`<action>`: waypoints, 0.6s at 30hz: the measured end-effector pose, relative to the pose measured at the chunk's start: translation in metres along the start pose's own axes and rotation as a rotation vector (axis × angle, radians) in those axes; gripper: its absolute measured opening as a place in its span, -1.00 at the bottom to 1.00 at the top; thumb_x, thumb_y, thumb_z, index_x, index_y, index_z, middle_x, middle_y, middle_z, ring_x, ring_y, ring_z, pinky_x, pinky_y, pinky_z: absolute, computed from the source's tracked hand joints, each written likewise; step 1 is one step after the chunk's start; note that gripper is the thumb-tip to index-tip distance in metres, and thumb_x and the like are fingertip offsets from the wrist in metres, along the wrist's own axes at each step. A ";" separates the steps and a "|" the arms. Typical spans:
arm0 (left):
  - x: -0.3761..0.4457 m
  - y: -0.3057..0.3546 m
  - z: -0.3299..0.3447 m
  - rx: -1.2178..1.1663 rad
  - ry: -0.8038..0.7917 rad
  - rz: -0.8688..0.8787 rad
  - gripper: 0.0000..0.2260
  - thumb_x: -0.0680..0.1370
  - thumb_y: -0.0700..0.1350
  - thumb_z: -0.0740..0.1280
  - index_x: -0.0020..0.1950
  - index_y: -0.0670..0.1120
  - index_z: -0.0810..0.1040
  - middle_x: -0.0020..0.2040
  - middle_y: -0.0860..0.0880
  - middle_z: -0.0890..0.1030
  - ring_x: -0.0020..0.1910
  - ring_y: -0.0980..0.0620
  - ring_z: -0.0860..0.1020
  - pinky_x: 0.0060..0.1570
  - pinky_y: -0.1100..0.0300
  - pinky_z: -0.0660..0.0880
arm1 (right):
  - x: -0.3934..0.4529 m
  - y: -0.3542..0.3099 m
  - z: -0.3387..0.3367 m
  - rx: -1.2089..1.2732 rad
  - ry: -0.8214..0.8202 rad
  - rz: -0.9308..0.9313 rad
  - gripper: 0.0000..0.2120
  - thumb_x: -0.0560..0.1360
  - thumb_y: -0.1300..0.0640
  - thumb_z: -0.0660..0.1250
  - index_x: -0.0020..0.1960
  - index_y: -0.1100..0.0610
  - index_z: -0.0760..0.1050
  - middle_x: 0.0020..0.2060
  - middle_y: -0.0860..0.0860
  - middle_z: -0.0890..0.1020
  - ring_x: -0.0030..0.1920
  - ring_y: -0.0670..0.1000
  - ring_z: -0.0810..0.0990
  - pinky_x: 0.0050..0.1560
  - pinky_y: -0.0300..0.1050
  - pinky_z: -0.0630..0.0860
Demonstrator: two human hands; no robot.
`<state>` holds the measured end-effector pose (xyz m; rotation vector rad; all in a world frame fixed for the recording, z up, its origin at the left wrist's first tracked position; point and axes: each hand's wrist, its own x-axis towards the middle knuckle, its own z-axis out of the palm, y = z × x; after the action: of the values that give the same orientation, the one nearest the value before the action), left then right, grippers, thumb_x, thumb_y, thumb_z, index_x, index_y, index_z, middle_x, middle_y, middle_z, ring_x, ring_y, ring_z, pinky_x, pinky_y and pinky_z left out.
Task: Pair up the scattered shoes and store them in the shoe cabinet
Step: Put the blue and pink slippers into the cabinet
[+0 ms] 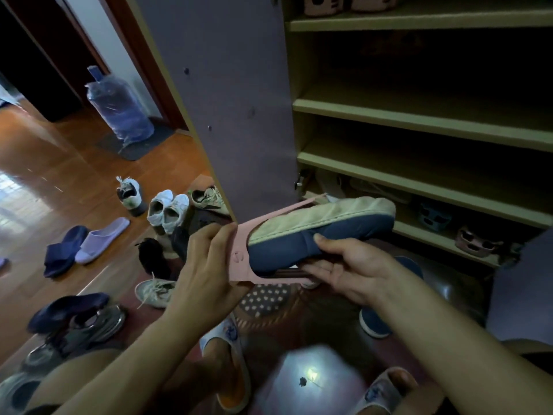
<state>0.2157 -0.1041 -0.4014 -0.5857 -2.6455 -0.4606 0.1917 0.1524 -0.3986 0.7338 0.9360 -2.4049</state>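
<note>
- Blue canvas shoe (pixel 323 235) lies on a pink shoe rack holder (pixel 242 265), between your hands, before the shoe cabinet (pixel 419 115).
- Your left hand (pixel 206 271) grips the holder's end; your right hand (pixel 350 265) pinches shoe and holder together.
- Likely light and soft: support the stiff holder, not the fabric.

I saw a navy slipper (pixel 314 244) with a cream sole in a pink holder (pixel 242 262), olive cabinet shelves (pixel 419 115), a lilac slide (pixel 101 239), white sneakers (pixel 167 209), and a polka-dotted mat (pixel 266 299).
</note>
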 end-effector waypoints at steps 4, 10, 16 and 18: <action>0.001 -0.008 0.019 -0.219 0.132 -0.060 -0.15 0.25 -0.03 0.65 0.42 -0.12 0.29 0.30 -0.09 0.30 0.32 0.10 0.29 0.29 0.30 0.32 | 0.000 -0.006 -0.003 0.054 -0.002 0.021 -0.53 0.28 0.42 0.42 0.18 0.34 0.51 -0.02 0.31 0.69 -0.16 0.26 0.72 -0.31 0.16 0.67; 0.005 -0.019 0.029 -0.336 0.201 0.060 -0.20 0.27 0.00 0.64 0.38 -0.10 0.29 0.30 -0.02 0.26 0.34 0.10 0.30 0.25 0.32 0.34 | 0.000 -0.023 -0.003 -0.042 -0.020 0.031 -0.52 0.29 0.40 0.40 0.21 0.30 0.51 0.13 0.26 0.65 0.11 0.25 0.65 -0.11 0.15 0.68; -0.001 -0.017 0.027 -0.244 0.280 0.288 -0.24 0.30 -0.14 0.61 0.39 -0.05 0.31 0.31 -0.08 0.30 0.30 -0.15 0.36 0.25 -0.01 0.40 | 0.004 -0.026 -0.007 -0.127 -0.047 0.071 -0.78 0.48 0.37 0.31 0.09 0.21 0.54 -0.05 0.15 0.71 0.00 0.13 0.69 -0.08 0.15 0.66; 0.000 -0.015 0.023 -0.220 0.297 0.310 -0.27 0.30 -0.16 0.60 0.39 -0.05 0.33 0.31 -0.11 0.30 0.29 -0.14 0.36 0.23 -0.07 0.42 | 0.004 -0.025 -0.005 -0.136 -0.072 0.073 -0.73 0.42 0.37 0.31 0.10 0.20 0.54 -0.02 0.13 0.69 0.06 0.11 0.67 -0.03 0.14 0.64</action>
<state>0.2020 -0.1079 -0.4251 -0.9020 -2.1901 -0.6880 0.1756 0.1718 -0.3926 0.6161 1.0142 -2.2637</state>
